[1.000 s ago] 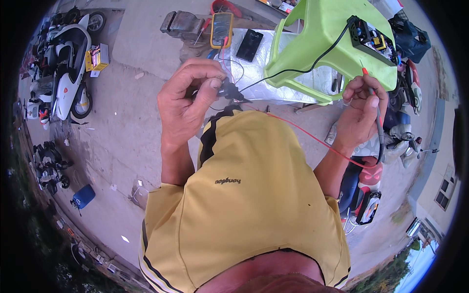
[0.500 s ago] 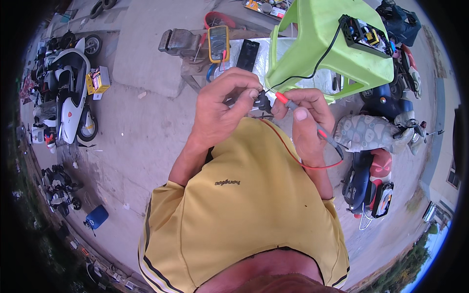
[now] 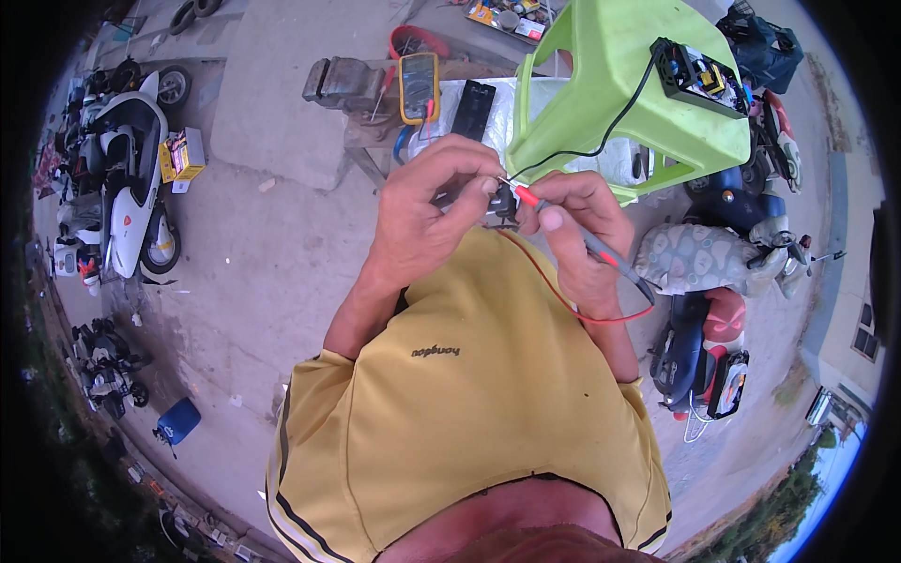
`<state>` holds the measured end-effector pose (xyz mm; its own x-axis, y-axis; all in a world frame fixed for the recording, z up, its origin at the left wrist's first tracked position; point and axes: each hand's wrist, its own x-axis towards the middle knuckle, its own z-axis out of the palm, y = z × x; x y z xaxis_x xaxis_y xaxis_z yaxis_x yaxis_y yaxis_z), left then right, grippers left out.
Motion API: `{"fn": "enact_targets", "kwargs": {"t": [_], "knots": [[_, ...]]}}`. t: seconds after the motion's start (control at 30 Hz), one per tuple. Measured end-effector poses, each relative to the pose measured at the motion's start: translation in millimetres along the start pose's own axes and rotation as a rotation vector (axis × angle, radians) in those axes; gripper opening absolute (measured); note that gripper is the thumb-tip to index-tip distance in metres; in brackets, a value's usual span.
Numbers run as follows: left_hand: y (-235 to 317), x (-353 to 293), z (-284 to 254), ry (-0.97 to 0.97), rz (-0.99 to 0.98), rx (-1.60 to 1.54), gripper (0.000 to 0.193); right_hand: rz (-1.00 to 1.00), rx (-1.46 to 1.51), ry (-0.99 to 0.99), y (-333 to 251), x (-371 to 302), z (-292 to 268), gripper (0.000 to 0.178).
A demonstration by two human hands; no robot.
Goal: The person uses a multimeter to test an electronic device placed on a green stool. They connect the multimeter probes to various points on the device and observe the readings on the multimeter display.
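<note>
My left hand (image 3: pixel 434 195) is closed, thumb and fingers pinching a small black plug (image 3: pixel 505 202) whose exact shape is partly hidden. A black cable (image 3: pixel 612 131) runs from the hands up to an opened charger (image 3: pixel 704 77) with bare circuit parts, lying on a light green plastic stool (image 3: pixel 615 66). My right hand (image 3: pixel 587 220) grips a red and grey test probe (image 3: pixel 601 246). Its tip meets the left fingertips at the plug; exact contact cannot be made out. A red lead (image 3: pixel 554 286) trails from the probe. Beyond the hands stands a yellow-framed multimeter (image 3: pixel 419 86).
A metal vise (image 3: pixel 344 84) is mounted beside the multimeter. A black rectangular device (image 3: pixel 474 111) lies on a silvery surface, with a red bowl (image 3: pixel 418 42) behind. Scooters stand on both sides, including a white one (image 3: pixel 131 188) at left and a covered one (image 3: pixel 699 255) at right.
The probe and right hand have shifted slightly left, bringing the tip closer to the left fingertips. The plug now shows lower between the hands. The surroundings drift slightly left in the picture.
</note>
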<state>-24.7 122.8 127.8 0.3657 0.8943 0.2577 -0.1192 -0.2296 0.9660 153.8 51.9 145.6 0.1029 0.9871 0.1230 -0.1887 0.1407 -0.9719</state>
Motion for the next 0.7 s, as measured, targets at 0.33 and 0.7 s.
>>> {"fn": "enact_targets", "kwargs": {"t": [0.33,0.7], "knots": [[0,2,1,0.043,0.002,-0.055,0.012,0.075,-0.047,-0.057,2,11,-4,0.013],[-7,11,2,-0.154,0.024,-0.101,0.013,-0.102,-0.036,0.015,7,-1,-12,0.018]]}}
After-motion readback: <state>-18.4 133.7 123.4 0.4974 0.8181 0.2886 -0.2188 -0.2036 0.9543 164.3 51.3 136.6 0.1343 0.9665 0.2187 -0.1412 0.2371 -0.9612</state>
